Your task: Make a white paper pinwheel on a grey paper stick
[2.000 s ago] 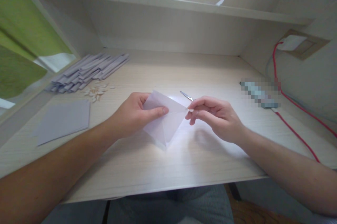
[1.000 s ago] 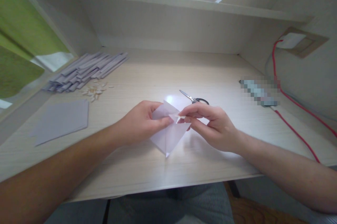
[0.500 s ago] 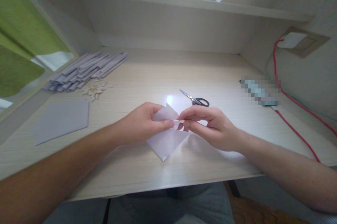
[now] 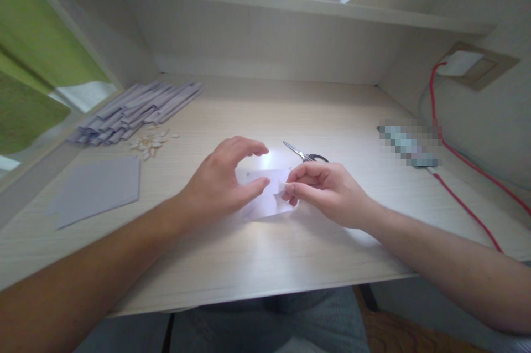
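A folded white paper (image 4: 265, 201) lies on the wooden desk (image 4: 257, 264) between my two hands. My left hand (image 4: 224, 178) arches over its left part, thumb pressing the paper down and the other fingers curved apart above it. My right hand (image 4: 321, 190) pinches the paper's right corner between thumb and fingers. Much of the sheet is hidden under both hands.
Scissors (image 4: 305, 154) lie just behind my right hand. A pile of folded paper strips (image 4: 133, 109) and small scraps (image 4: 149, 143) sit at the back left, a flat grey sheet (image 4: 97, 190) nearer left. A red cable (image 4: 460, 159) runs along the right wall. A shelf overhangs the desk.
The paper was held up as a pointed shape and now lies lower and flatter on the desk. My left fingers have lifted and spread over it; my right hand stays pinched on the corner.
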